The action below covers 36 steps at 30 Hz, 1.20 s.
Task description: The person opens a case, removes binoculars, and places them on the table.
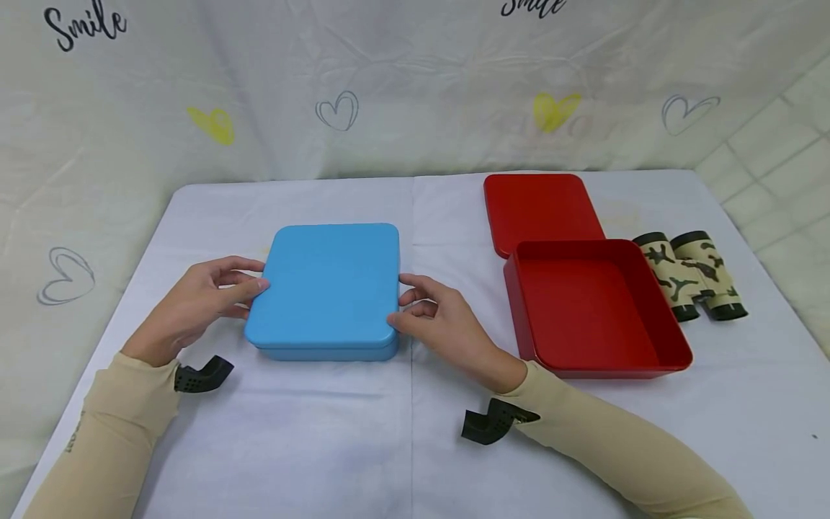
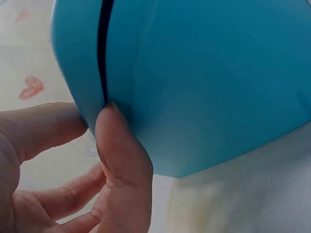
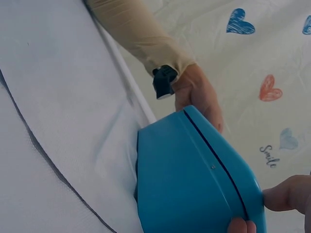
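Observation:
A blue box (image 1: 324,355) stands on the cloth at centre left with its blue lid (image 1: 327,285) on top. A thin dark seam shows between lid and box in both wrist views. At the lid's left edge my left hand (image 1: 210,295) pinches it, thumb on top and a finger at the seam. My right hand (image 1: 447,324) pinches the lid's right edge in the same way, near the front corner. What the box contains is hidden.
Right of the blue box stands an open red box (image 1: 590,310), its inside bare. A red lid (image 1: 541,209) lies behind it. Camouflage-patterned binoculars (image 1: 694,277) lie to its right. A white cloth (image 1: 311,447) covers the table, with a printed curtain (image 1: 415,65) behind.

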Motion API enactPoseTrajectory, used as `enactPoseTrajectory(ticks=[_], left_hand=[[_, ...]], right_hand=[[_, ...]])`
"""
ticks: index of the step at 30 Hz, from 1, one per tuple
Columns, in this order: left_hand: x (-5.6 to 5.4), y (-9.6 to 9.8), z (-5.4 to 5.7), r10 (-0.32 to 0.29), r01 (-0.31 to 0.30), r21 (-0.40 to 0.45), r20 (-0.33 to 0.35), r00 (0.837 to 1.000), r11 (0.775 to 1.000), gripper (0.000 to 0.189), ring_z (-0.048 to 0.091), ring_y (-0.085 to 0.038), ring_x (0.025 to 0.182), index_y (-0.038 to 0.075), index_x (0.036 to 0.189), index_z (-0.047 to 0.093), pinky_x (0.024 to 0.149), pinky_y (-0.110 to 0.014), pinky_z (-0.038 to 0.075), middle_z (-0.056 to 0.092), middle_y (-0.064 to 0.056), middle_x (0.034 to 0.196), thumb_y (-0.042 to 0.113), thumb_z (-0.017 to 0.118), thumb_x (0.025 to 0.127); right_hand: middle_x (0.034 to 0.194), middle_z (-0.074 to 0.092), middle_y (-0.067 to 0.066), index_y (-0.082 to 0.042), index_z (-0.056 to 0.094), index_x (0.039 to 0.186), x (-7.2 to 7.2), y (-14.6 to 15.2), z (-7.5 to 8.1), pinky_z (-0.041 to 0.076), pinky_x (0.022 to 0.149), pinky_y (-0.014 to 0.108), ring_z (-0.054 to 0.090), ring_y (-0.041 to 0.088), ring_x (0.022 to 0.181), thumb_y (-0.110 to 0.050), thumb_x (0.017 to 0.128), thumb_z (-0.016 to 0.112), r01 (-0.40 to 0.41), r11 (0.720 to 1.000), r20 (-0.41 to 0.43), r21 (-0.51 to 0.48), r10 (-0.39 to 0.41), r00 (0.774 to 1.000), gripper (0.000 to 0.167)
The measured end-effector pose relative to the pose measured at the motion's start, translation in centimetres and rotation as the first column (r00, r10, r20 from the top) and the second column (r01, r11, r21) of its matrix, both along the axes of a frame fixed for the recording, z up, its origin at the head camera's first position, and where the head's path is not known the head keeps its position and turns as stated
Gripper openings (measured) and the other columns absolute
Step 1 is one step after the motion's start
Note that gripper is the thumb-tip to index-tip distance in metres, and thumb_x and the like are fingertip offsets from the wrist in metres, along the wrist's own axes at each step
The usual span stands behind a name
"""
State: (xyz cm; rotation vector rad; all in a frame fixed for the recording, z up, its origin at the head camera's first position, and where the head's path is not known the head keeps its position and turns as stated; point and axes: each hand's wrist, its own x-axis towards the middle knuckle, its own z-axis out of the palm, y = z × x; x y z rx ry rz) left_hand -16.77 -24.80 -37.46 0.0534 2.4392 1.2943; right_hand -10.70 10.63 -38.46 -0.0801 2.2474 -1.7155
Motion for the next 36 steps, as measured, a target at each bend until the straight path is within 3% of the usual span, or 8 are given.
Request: enactPoseTrajectory(ticks=[6, 14, 23, 36], left_hand=[[0.2, -0.1, 0.1, 0.002, -0.002, 0.007, 0.009, 1.0, 1.0, 0.064, 0.072, -0.008, 0.092, 0.008, 0.148, 0.048, 0.082, -0.025, 0.062, 0.061, -0.012, 0.129, 0.045, 0.067, 0.099], [0.4, -0.2, 0.5, 0.004, -0.003, 0.057, -0.011, 1.0, 0.998, 0.062, 0.072, -0.007, 0.092, 0.009, 0.148, 0.049, 0.083, -0.025, 0.062, 0.065, 0.008, 0.114, 0.041, 0.068, 0.1], [0.2, -0.5, 0.8, -0.009, 0.008, 0.095, 0.011, 1.0, 0.995, 0.062, 0.072, -0.009, 0.097, 0.013, 0.149, 0.049, 0.086, -0.025, 0.062, 0.068, 0.011, 0.112, 0.042, 0.069, 0.099], [0.3, -0.7, 1.6, -0.015, 0.013, 0.132, 0.016, 1.0, 0.991, 0.062, 0.073, -0.011, 0.097, 0.013, 0.151, 0.048, 0.087, -0.024, 0.062, 0.068, 0.011, 0.113, 0.04, 0.069, 0.099]], right_hand=[[0.125, 0.063, 0.007, -0.019, 0.047, 0.154, 0.1, -0.1, 0.2, 0.059, 0.086, 0.024, 0.067, 0.016, 0.101, -0.024, 0.093, 0.074, 0.004, 1.0, -0.001, -0.006, -0.004, 1.0, 0.066], [0.125, 0.062, 0.007, -0.02, 0.049, 0.153, 0.1, 0.1, 0.5, 0.058, 0.087, 0.024, 0.068, 0.016, 0.1, -0.024, 0.093, 0.073, 0.015, 1.0, -0.022, -0.004, -0.016, 1.0, 0.064], [0.127, 0.062, 0.007, -0.022, 0.048, 0.153, 0.0, 0.5, 0.7, 0.059, 0.09, 0.026, 0.069, 0.017, 0.105, -0.025, 0.093, 0.074, 0.018, 1.0, -0.026, 0.01, -0.018, 1.0, 0.065], [0.13, 0.062, 0.001, -0.028, 0.045, 0.155, -0.8, 1.0, 2.8, 0.06, 0.097, 0.037, 0.069, 0.019, 0.113, -0.032, 0.093, 0.075, -0.035, 0.995, -0.005, 0.089, 0.036, 0.999, 0.069]])
